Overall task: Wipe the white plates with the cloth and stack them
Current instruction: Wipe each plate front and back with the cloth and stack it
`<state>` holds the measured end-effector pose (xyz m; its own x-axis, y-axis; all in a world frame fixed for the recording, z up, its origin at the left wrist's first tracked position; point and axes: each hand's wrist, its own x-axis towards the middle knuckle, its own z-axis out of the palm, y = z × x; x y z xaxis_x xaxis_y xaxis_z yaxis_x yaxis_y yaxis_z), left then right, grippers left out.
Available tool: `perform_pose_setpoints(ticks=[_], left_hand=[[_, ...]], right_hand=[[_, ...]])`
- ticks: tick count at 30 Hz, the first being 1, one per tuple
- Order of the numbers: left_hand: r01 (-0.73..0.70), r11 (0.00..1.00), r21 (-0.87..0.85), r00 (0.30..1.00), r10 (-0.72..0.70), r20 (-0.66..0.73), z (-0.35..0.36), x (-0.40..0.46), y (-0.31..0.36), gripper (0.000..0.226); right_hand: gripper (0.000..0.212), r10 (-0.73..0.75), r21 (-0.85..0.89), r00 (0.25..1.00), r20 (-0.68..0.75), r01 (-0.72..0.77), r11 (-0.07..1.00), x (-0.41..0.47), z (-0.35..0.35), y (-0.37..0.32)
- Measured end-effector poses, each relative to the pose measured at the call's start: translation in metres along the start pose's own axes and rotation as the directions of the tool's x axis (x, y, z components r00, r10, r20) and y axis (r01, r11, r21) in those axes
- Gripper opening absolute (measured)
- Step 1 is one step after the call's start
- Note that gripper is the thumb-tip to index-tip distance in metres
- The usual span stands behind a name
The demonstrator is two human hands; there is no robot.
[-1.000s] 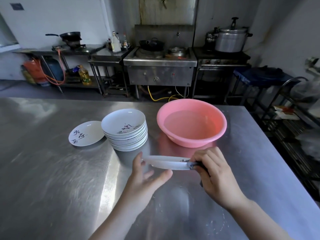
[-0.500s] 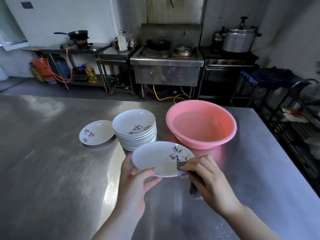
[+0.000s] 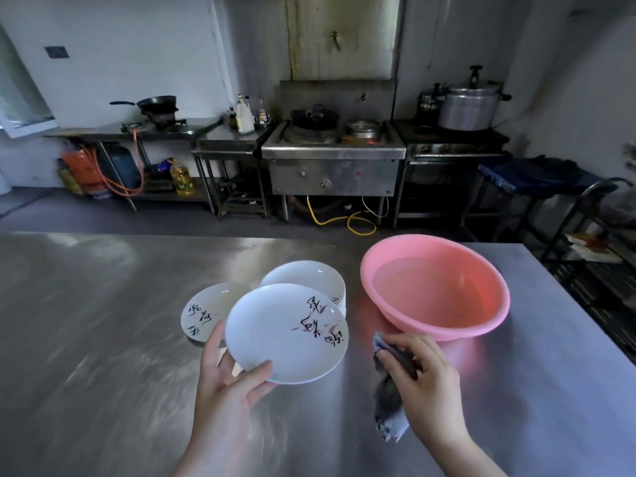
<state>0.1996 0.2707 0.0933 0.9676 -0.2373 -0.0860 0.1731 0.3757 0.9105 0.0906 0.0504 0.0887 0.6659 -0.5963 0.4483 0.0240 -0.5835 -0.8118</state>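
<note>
While the left hand [image 3: 227, 390] holds a white plate [image 3: 285, 333] in a thumb-over-rim grip above the steel tabletop [image 3: 103, 339], the right hand [image 3: 425, 376] grips a grey cloth [image 3: 389, 404] beside a pink basin [image 3: 435, 287]; brushed black characters on the plate are unreadable, the plate stack [image 3: 306, 278] and a lone plate [image 3: 203, 313] just behind

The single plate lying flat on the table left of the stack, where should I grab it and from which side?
Take the single plate by its near-left rim, coming from the left. It lies flat on the steel table, so probably hook fingertips under the raised lip, thumb on top. The stack and the held plate crowd its right side.
</note>
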Motion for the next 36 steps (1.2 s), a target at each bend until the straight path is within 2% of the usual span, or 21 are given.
perform_pose_setpoints(ticks=[7, 11, 16, 18, 22, 27, 34, 36], left_hand=[[0.089, 0.994, -0.063, 0.995, -0.091, -0.030, 0.012, 0.059, -0.011, 0.082], [0.095, 0.994, -0.063, 0.995, -0.095, -0.007, 0.014, 0.076, -0.021, 0.081], [-0.028, 0.979, 0.203, 0.983, -0.010, 0.183, 0.006, 0.089, -0.025, 0.093], [-0.072, 0.944, 0.324, 0.984, 0.013, 0.180, 0.002, 0.094, -0.027, 0.098], [-0.071, 0.846, 0.529, 0.992, 0.005, 0.124, 0.001, 0.103, -0.038, 0.110], [-0.107, 0.793, 0.600, 0.992, 0.046, 0.117, 0.011, 0.119, -0.052, 0.108], [-0.098, 0.848, 0.521, 0.988, 0.020, 0.152, -0.001, 0.120, -0.055, 0.106], [-0.037, 0.828, 0.559, 0.996, -0.014, 0.088, -0.023, 0.114, -0.058, 0.100]], right_hand=[[0.032, -0.007, -0.054, 0.999, -0.044, 0.005, 0.999, 0.004, 0.017, -0.005], [0.034, 0.014, -0.071, 0.997, -0.076, -0.019, 0.997, 0.007, 0.024, -0.005], [0.035, 0.032, -0.083, 0.997, -0.077, -0.038, 0.996, 0.009, 0.036, -0.004], [0.034, 0.046, -0.085, 0.995, -0.083, -0.053, 0.995, 0.009, 0.040, -0.003], [0.035, 0.058, -0.102, 0.996, -0.072, -0.065, 0.993, 0.005, 0.046, -0.002], [0.038, 0.048, -0.100, 0.997, -0.061, -0.054, 0.994, 0.003, 0.051, -0.003], [0.039, 0.026, -0.068, 1.000, -0.011, -0.026, 0.997, 0.005, 0.068, -0.006], [0.037, 0.032, -0.046, 0.999, 0.024, -0.031, 0.998, 0.004, 0.078, -0.005]])
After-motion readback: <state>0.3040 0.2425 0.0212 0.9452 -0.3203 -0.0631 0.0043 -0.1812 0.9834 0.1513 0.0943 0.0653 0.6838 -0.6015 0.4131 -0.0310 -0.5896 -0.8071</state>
